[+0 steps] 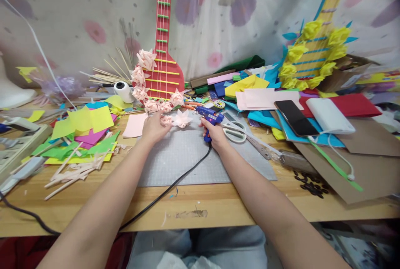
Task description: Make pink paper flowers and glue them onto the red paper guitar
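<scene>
My right hand (215, 133) is closed round the handle of a blue glue gun (208, 115), whose nozzle points left toward a pink paper flower (183, 118). A black cord (168, 190) runs from the gun toward me. My left hand (154, 127) pinches a small pink paper flower (166, 120) just left of the first one, over the grey cutting mat (187, 160). Behind them a red paper guitar (164, 52) leans on the wall, with pink flowers (140, 77) along its left and lower edge.
Scissors (234, 131) lie right of the glue gun. A phone (295, 118) and a white power bank (329, 115) rest on coloured paper at the right. Green, yellow and pink paper scraps (81, 135) and wooden sticks (68, 173) crowd the left. A yellow-flowered guitar (315, 52) stands at back right.
</scene>
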{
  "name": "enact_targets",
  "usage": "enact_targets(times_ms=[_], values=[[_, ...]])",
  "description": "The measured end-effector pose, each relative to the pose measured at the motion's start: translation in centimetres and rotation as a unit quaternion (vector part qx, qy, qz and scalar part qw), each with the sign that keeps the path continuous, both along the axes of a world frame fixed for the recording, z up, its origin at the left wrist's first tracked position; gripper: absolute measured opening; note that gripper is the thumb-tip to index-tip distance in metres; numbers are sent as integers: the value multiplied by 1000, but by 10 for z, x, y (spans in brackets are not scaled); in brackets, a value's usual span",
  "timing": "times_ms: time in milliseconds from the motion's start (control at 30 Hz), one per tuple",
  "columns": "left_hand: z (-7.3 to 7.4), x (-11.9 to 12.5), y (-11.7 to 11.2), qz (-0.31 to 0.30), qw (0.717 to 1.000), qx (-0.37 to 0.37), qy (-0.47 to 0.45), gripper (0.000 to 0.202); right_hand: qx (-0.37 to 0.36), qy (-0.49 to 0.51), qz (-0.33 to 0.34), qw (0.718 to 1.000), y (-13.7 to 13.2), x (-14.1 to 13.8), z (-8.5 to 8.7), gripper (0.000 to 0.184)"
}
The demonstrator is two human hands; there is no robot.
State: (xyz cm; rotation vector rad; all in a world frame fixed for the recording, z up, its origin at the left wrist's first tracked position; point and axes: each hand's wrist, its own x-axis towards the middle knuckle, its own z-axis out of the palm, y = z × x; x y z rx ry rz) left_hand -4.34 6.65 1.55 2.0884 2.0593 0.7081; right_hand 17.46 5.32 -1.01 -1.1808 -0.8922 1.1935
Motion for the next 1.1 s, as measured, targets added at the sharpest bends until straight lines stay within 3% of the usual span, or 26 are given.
enact_targets(times_ms=[100, 167, 267, 367, 567, 700, 933, 1033, 1100], values=[[6, -7, 7, 75, 996, -1, -51, 42, -5, 1, 4, 1000, -1, 1, 1, 29], [7, -17, 15, 118, 992, 14, -33, 37, -6, -1, 5, 1000, 0, 1, 0, 30], [4, -33, 30, 55, 992, 12, 111, 32, -2, -2, 4, 1000, 1, 1, -2, 30], [1, -41, 43, -26, 974, 3, 224, 31, 2, 5, 1, 1000, 1, 1, -3, 29], [0, -34, 63, -94, 963, -15, 252, 26, -4, 2, -7, 1000, 0, 0, 0, 26], [-1, -31, 62, -106, 955, 3, 277, 28, -3, 0, -9, 1000, -1, 0, 1, 26], [11, -48, 39, -17, 979, 60, 196, 31, -15, -14, -1, 1000, -2, 1, 2, 26], [22, -53, 23, 45, 988, 96, 115, 32, -9, -12, 3, 1000, -1, 2, 1, 25], [25, -55, 10, 75, 994, 71, 44, 31, -4, -9, 1, 1000, -1, 2, 0, 24]])
